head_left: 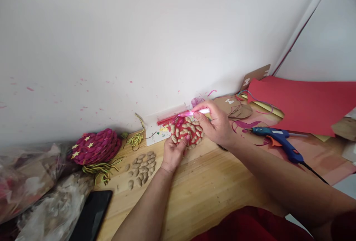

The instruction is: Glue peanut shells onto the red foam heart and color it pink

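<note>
A red disc covered with peanuts in their shells point(183, 131) is gripped at its near edge by my left hand point(174, 152), thumb on top. My right hand point(213, 120) pinches a white paintbrush point(205, 111) with a pink-stained end. The brush tip touches or hovers just over the disc's far left part, where a few peanuts are coloured magenta; the others show plain shell. Loose peanuts point(143, 166) lie in a group on the wooden table point(200, 192), left of my left hand.
On the left are stacked magenta peanut discs point(97, 146) with yellow stars, yellow-green cord point(135, 140), plastic bags point(52, 211) and a black phone point(91, 215). A blue glue gun point(286, 146), red paper point(303, 103) and cardboard pieces point(240, 111) lie right. The wall point(155, 48) stands close behind.
</note>
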`<state>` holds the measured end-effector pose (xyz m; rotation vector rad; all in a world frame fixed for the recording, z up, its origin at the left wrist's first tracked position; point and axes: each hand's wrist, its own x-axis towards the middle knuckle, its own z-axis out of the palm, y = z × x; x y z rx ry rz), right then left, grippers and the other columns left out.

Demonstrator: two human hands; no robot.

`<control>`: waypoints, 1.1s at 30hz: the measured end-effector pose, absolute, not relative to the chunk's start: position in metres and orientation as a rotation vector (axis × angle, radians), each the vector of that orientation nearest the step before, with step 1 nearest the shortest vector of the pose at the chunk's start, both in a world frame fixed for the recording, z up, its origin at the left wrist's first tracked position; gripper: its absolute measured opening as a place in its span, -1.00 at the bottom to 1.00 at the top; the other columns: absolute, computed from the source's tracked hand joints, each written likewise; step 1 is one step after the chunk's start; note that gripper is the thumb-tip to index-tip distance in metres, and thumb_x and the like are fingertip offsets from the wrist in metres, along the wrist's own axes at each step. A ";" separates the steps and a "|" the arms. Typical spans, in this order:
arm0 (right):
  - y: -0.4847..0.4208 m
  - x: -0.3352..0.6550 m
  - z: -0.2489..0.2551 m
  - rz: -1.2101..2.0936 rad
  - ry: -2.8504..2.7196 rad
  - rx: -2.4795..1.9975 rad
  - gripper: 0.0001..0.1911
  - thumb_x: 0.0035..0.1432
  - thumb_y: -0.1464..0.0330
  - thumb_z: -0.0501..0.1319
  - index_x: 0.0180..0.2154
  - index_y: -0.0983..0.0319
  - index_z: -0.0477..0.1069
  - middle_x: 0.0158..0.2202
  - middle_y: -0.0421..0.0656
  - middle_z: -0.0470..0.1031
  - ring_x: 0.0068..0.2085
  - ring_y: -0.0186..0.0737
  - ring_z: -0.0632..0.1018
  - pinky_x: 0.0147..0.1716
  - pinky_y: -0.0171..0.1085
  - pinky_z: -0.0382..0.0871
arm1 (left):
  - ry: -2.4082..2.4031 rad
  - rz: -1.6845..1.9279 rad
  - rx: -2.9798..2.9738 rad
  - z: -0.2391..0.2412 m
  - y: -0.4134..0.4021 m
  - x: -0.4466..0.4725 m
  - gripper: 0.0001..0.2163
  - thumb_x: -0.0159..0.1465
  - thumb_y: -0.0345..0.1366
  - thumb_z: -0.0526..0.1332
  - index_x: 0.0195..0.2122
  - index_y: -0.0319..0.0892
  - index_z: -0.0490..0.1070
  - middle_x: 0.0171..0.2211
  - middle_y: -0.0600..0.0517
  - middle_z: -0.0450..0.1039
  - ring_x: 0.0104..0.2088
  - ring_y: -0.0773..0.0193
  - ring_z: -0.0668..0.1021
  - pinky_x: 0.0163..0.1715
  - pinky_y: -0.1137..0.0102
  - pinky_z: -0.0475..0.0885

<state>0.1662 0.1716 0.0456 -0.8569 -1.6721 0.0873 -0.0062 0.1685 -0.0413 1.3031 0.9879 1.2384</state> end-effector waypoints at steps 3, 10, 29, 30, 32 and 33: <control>0.171 0.166 0.045 0.097 -1.712 -0.828 -0.96 0.35 0.39 0.19 -0.18 0.15 0.41 -0.27 -0.15 0.54 -0.20 -0.17 0.54 -0.15 -0.17 0.41 | 0.991 1.246 1.319 -0.042 0.169 -0.006 -0.57 0.17 0.04 0.40 -0.55 -0.16 0.29 -0.69 0.18 0.26 -0.69 0.47 0.22 -0.64 0.50 0.19; 0.173 0.166 0.044 0.075 -1.700 -0.862 -0.96 0.35 0.39 0.19 -0.19 0.15 0.41 -0.29 -0.15 0.55 -0.21 -0.16 0.54 -0.17 -0.15 0.41 | 1.019 1.235 1.281 -0.045 0.170 -0.006 -0.57 0.14 0.04 0.42 -0.54 -0.16 0.30 -0.69 0.18 0.27 -0.68 0.45 0.23 -0.63 0.49 0.21; 0.173 0.167 0.047 0.134 -1.637 -0.880 -0.96 0.37 0.37 0.18 -0.19 0.16 0.41 -0.26 -0.14 0.55 -0.19 -0.17 0.56 -0.14 -0.16 0.43 | 0.991 1.238 1.297 -0.045 0.169 -0.007 -0.61 0.17 0.01 0.41 -0.51 -0.16 0.33 -0.66 0.17 0.28 -0.64 0.44 0.23 -0.61 0.50 0.19; 0.173 0.167 0.047 0.142 -1.637 -0.884 -0.96 0.37 0.36 0.18 -0.19 0.15 0.41 -0.26 -0.14 0.55 -0.18 -0.17 0.56 -0.14 -0.16 0.43 | 0.997 1.234 1.294 -0.046 0.169 -0.007 -0.61 0.16 0.02 0.41 -0.50 -0.16 0.34 -0.66 0.17 0.27 -0.64 0.43 0.23 -0.61 0.49 0.19; 0.173 0.167 0.047 0.152 -1.647 -0.893 -0.96 0.37 0.35 0.18 -0.19 0.15 0.40 -0.26 -0.14 0.55 -0.18 -0.16 0.57 -0.14 -0.16 0.43 | 0.996 1.229 1.290 -0.046 0.169 -0.007 -0.61 0.15 0.02 0.42 -0.50 -0.16 0.34 -0.67 0.17 0.27 -0.64 0.42 0.24 -0.61 0.49 0.19; 0.173 0.167 0.047 0.149 -1.652 -0.899 -0.96 0.37 0.35 0.17 -0.19 0.15 0.40 -0.26 -0.14 0.55 -0.18 -0.15 0.57 -0.14 -0.15 0.43 | 0.990 1.230 1.290 -0.045 0.169 -0.007 -0.61 0.15 0.01 0.43 -0.51 -0.16 0.33 -0.66 0.17 0.28 -0.63 0.42 0.25 -0.60 0.49 0.20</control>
